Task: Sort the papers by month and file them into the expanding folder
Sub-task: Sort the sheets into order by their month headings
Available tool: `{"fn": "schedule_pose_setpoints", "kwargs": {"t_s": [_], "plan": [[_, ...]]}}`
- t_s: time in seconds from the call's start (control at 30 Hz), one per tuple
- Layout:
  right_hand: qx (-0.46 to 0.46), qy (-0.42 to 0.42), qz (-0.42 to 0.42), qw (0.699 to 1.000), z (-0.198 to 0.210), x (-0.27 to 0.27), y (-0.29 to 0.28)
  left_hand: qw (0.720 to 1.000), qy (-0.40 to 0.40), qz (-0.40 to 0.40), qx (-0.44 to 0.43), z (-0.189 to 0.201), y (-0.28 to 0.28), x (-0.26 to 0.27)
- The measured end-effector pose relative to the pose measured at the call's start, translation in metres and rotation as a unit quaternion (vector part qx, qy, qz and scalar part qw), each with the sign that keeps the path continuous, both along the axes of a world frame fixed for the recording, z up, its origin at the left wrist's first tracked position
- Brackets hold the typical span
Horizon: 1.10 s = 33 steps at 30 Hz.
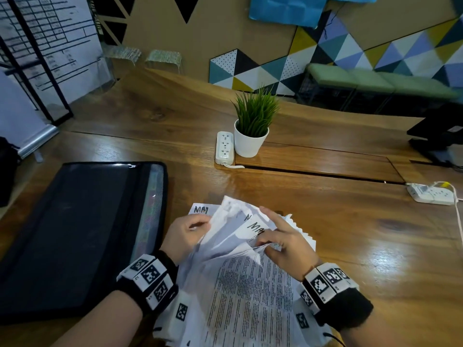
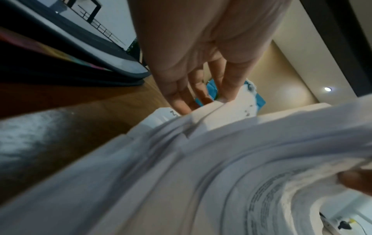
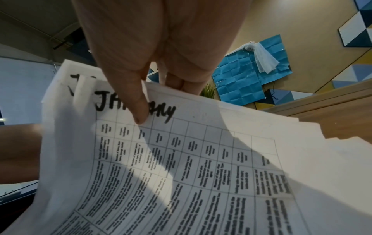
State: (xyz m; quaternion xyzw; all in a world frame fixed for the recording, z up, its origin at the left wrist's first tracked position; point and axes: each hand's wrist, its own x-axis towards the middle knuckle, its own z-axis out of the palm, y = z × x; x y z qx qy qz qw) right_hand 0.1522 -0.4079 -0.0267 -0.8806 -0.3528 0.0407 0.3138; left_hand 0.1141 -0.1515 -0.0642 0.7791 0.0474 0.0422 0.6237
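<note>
A loose stack of white printed papers (image 1: pixel 240 279) lies on the wooden table in front of me, some headed with handwritten months. My left hand (image 1: pixel 185 234) holds up the left edges of several lifted sheets (image 2: pixel 201 143). My right hand (image 1: pixel 278 239) pinches a sheet headed "January" (image 3: pixel 181 159), thumb on the heading and fingers behind it. The black expanding folder (image 1: pixel 75 234) lies flat to the left of the papers, its coloured dividers (image 1: pixel 150 211) showing along its right side; its edge (image 2: pixel 70 52) also shows in the left wrist view.
A potted green plant (image 1: pixel 253 126) and a white power strip (image 1: pixel 224 147) stand mid-table beyond the papers. A second power strip (image 1: pixel 431 194) with a cable lies at the right edge. A dark device (image 1: pixel 438 131) sits at far right.
</note>
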Motion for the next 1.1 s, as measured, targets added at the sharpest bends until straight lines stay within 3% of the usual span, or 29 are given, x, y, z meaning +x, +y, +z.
{"fn": "schedule_pose_setpoints", "kwargs": {"t_s": [0.07, 0.23, 0.43, 0.5, 0.57, 0.63, 0.7, 0.73, 0.8, 0.97, 1.1], "plan": [[-0.006, 0.010, 0.004, 1.000, 0.002, 0.001, 0.002, 1.000, 0.006, -0.008, 0.020, 0.003, -0.001, -0.003], [-0.011, 0.025, 0.040, 0.999, 0.004, 0.004, 0.005, 0.991, 0.038, -0.116, -0.051, 0.020, -0.013, -0.009], [-0.015, 0.064, 0.054, 0.996, -0.001, 0.007, 0.007, 0.983, 0.064, -0.139, -0.103, 0.024, -0.016, -0.011], [-0.017, 0.067, 0.049, 0.996, 0.000, 0.006, 0.007, 0.990, 0.064, -0.074, -0.103, 0.016, -0.014, -0.009], [-0.017, 0.066, 0.044, 0.997, -0.001, 0.004, 0.006, 0.990, 0.074, 0.058, -0.109, 0.005, -0.011, -0.003], [-0.016, 0.067, 0.043, 0.997, -0.001, 0.002, 0.006, 0.980, 0.136, 0.145, -0.021, -0.005, -0.005, 0.005], [-0.018, 0.068, 0.042, 0.997, -0.001, 0.002, 0.006, 0.956, 0.219, 0.148, 0.128, -0.010, 0.000, 0.009], [-0.020, 0.068, 0.043, 0.997, -0.001, 0.002, 0.006, 0.948, 0.240, 0.138, 0.156, -0.010, 0.001, 0.011], [-0.023, 0.065, 0.045, 0.997, -0.001, 0.002, 0.006, 0.952, 0.247, 0.130, 0.128, -0.010, 0.000, 0.016], [-0.014, 0.077, 0.037, 0.996, 0.003, 0.001, 0.004, 0.981, 0.160, 0.111, 0.009, -0.001, -0.005, 0.007], [0.001, 0.071, 0.025, 0.997, 0.007, -0.001, 0.000, 0.980, 0.130, 0.135, 0.071, 0.005, 0.001, 0.005]]}}
